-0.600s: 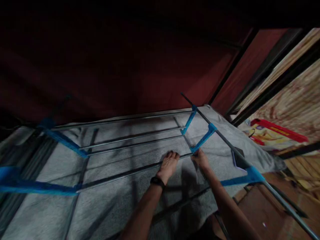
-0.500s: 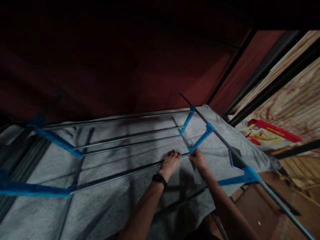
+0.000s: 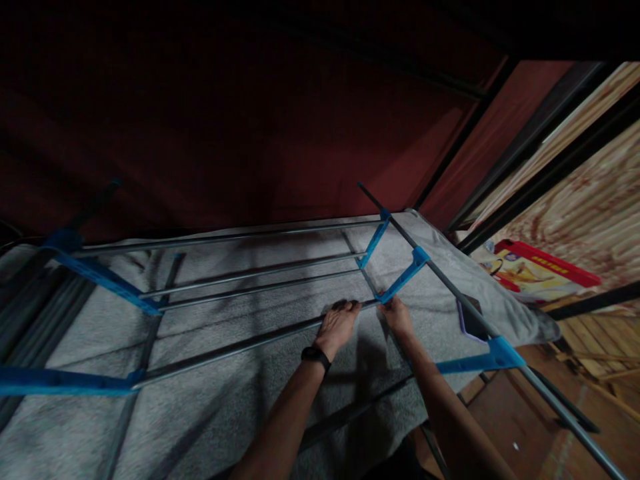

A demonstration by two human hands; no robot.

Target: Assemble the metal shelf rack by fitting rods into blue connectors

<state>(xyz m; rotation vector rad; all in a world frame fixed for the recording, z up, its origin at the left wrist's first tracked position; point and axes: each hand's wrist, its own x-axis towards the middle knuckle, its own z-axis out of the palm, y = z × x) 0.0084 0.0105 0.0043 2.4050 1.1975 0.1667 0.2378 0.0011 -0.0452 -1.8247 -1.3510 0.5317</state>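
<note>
A rack of grey metal tubes and blue plastic brackets lies across a grey blanket. My left hand [image 3: 340, 325], with a black band on its wrist, is wrapped over a grey metal tube [image 3: 245, 345] near its right end. Close beside it, my right hand [image 3: 397, 315] grips the lower end of a blue bracket [image 3: 406, 275] where that tube meets it; the fingertips are partly hidden. Leftward, the tube reaches another blue bracket [image 3: 70, 381]. Thinner parallel tubes [image 3: 260, 272] run behind, between a left bracket [image 3: 107, 280] and a right bracket [image 3: 374, 244].
The grey blanket [image 3: 210, 413] covers the surface below. A dark phone-like object [image 3: 473, 320] lies under the right-hand side tube [image 3: 455, 288]. Several loose dark tubes [image 3: 50, 313] lie at left. A red and yellow package [image 3: 545, 267] is at right, and a dark red wall [image 3: 280, 153] stands behind.
The view has shifted slightly, with the rack's left end appearing a little farther left. Both hands keep nearly the same places on the tube and the bracket.
</note>
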